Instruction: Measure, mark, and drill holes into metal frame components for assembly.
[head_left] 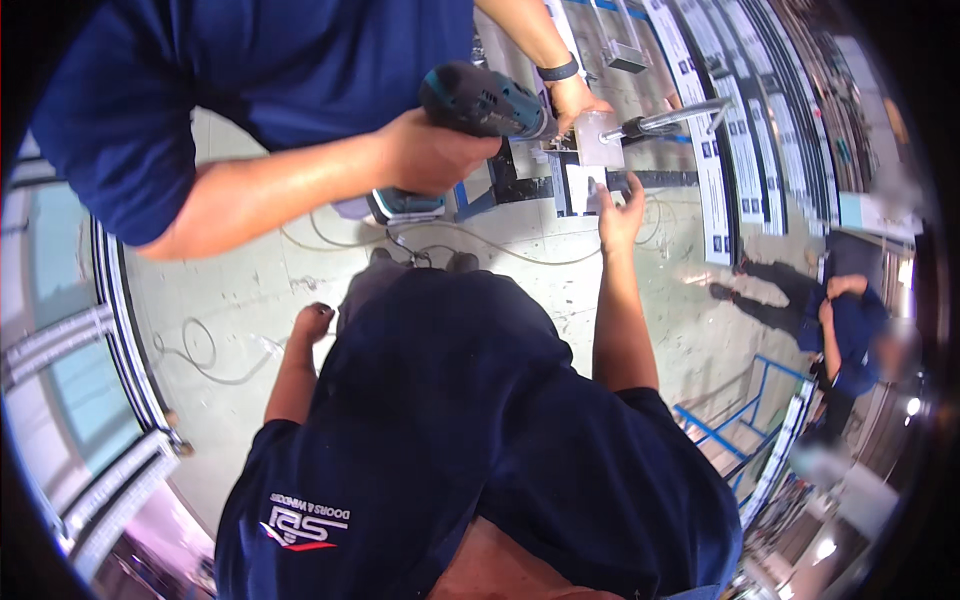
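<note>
The right hand, thumb and fingers apart, is just below a pale square plate. The left hand hangs curled; I cannot tell whether it grips anything. A co-worker's hand holds a teal-and-black cordless drill left of the plate.

Dk navy top, short slvs, V-shaped neck opening, wht & red chest logo, greyish trs
</note>
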